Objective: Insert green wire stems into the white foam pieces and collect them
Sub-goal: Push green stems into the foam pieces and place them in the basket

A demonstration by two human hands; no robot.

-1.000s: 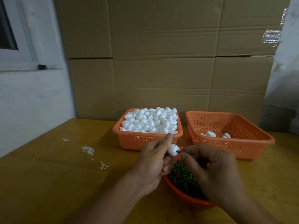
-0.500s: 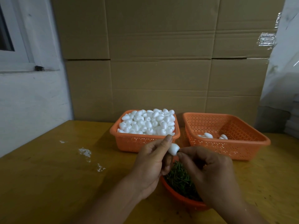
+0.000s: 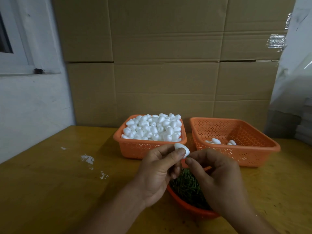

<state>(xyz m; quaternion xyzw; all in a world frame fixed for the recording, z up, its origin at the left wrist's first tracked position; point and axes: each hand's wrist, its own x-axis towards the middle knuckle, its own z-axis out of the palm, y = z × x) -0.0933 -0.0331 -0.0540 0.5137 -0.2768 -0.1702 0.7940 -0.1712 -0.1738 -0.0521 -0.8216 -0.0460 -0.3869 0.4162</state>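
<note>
Head view: I see my left hand point(image 3: 158, 173) raised, pinching a white foam piece point(image 3: 182, 149), my right hand point(image 3: 217, 179) fingertips pinched together against its end.

The foam piece point(image 3: 182, 149) in my left grip point(image 3: 158, 174) now tilts point-down toward my right grip point(image 3: 217, 179), whose pinching fingertips point(image 3: 188, 160) sit closer against its tip than a second ago, the green stem almost hidden.
</note>
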